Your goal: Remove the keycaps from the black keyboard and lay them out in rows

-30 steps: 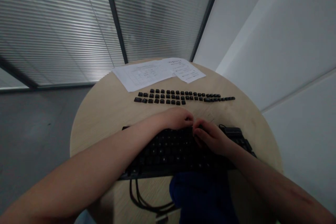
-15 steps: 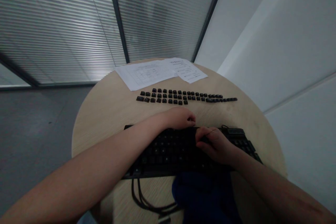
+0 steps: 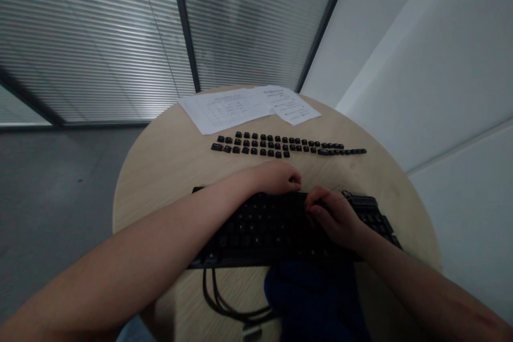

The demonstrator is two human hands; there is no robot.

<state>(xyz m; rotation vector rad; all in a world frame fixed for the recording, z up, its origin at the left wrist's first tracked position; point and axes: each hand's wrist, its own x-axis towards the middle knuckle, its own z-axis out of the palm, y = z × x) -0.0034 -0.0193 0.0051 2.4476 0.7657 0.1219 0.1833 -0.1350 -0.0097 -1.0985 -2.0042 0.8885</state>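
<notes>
A black keyboard [image 3: 256, 227] lies across the near part of the round table, partly covered by my forearms and hands. My left hand [image 3: 280, 177] rests at its back edge with the fingers curled closed; whatever they hold, if anything, is hidden. Over the right-middle keys, my right hand [image 3: 334, 216] is closed in a pinch, and a thin wire-like tool [image 3: 340, 188] sticks out above it. The fingertips and the keys beneath them are too dark to make out. Behind the keyboard, loose black keycaps [image 3: 262, 144] are laid out in rows.
Printed paper sheets [image 3: 232, 108] lie at the back of the wooden table [image 3: 156, 171]. A black cable [image 3: 216, 299] loops at the front edge beside dark blue cloth [image 3: 312, 299]. Blinds [image 3: 100, 53] stand behind, and a white wall [image 3: 460, 91] is on the right.
My right hand has shifted slightly right, and the thin wire-like tool shows more clearly above it. My left hand stays at the keyboard's back edge. The whole view has moved slightly.
</notes>
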